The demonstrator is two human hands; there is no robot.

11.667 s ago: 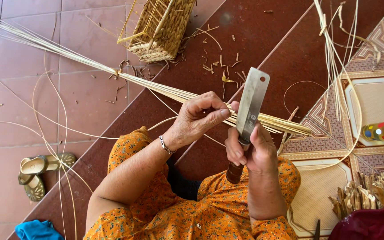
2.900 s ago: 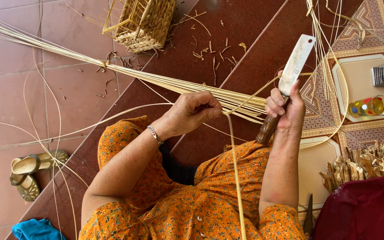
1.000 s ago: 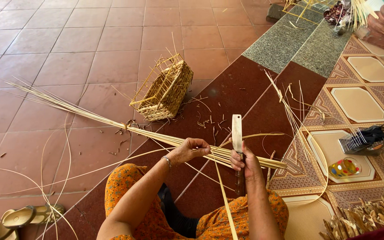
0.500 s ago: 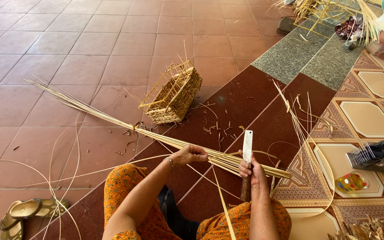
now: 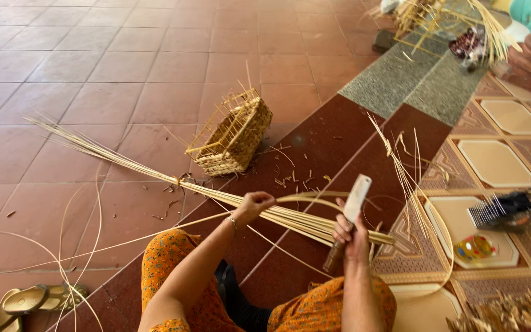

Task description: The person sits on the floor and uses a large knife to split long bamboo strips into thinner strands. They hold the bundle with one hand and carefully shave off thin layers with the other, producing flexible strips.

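Compared with half a second earlier, the view is tilting further up, so the far steps and a second pile of strips are showing, and the cleaver [image 5: 356, 198] is leaning slightly rightward. On the floor tiles, an unfinished woven basket [image 5: 232, 136] is lying tilted on its side, loose stakes projecting from its rim; what it holds cannot be told. Left hand [image 5: 254, 206] is closing around the long bundle of cane strips [image 5: 290, 219], which is stretching from the far left floor across the lap. Right hand [image 5: 350, 229] is gripping the cleaver's wooden handle, blade upright just above the bundle. Sandals [image 5: 29, 301] are lying at lower left.
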